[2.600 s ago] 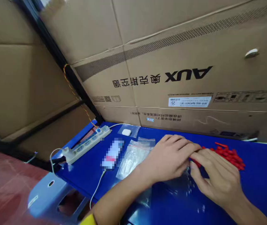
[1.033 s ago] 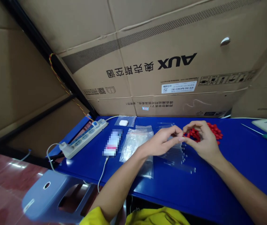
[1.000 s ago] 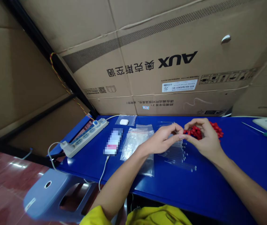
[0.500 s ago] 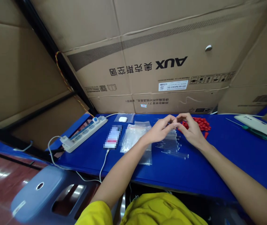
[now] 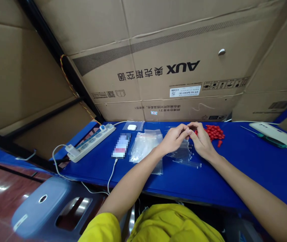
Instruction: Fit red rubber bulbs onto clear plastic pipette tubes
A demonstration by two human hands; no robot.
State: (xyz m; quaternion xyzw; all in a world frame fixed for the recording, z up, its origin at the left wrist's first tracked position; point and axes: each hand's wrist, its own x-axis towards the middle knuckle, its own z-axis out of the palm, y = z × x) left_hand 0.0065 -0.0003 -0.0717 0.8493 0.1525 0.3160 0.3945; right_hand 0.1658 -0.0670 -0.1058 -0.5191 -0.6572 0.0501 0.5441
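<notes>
My left hand (image 5: 175, 138) and my right hand (image 5: 201, 140) meet at the fingertips above the blue table (image 5: 236, 164). Both are closed in a pinch, and whatever lies between the fingers is hidden or too small to make out. Under and in front of them lies a row of clear thin tubes (image 5: 183, 154), partly covered by my left hand. A heap of small red rubber-looking pieces (image 5: 215, 132) sits just beyond my right hand. Left of my left hand, a stack of clear zip bags (image 5: 145, 146) lies flat, partly beneath my forearm.
A phone (image 5: 121, 146) on a white cable and a white earbud case (image 5: 132, 127) lie at the left. Beside them runs a power strip (image 5: 90, 143). At the right are a pale case (image 5: 277, 134) and a green-handled tool (image 5: 272, 140). Cardboard (image 5: 158, 40) walls the back.
My hands stay pinched together in nearly the same place, with the fingers shifted slightly. The whole view has moved a little; the tubes and red pieces look otherwise the same.
</notes>
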